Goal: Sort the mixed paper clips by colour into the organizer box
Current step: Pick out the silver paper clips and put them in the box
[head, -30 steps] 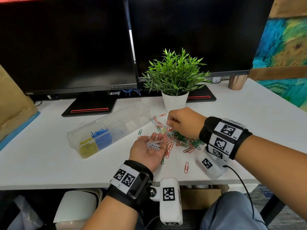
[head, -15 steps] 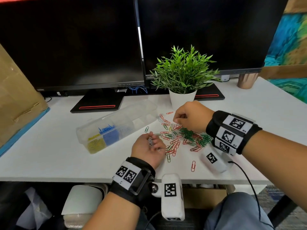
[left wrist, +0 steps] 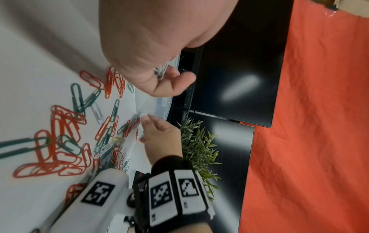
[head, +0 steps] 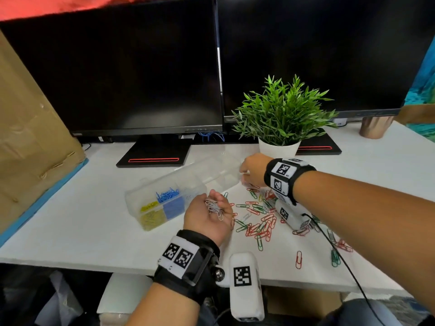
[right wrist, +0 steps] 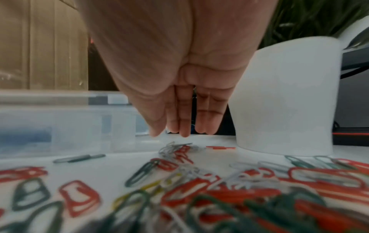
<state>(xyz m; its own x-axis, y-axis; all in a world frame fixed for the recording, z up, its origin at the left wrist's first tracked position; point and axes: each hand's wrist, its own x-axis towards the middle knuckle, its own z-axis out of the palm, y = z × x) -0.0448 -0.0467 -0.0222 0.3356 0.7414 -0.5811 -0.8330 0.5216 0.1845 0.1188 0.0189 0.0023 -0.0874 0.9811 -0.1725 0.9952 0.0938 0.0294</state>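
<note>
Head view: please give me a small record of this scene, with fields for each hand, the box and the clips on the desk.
left hand: palm up, cupping a bunch of white clips
right hand: fingers straight, pointing down near the box's far end
organizer box: clear; yellow clips and blue clips in separate compartments
loose clips: mostly red and green, scattered on the desk

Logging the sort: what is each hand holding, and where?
Left hand cups white paper clips in its palm. Right hand holds nothing visible, fingers straight.
</note>
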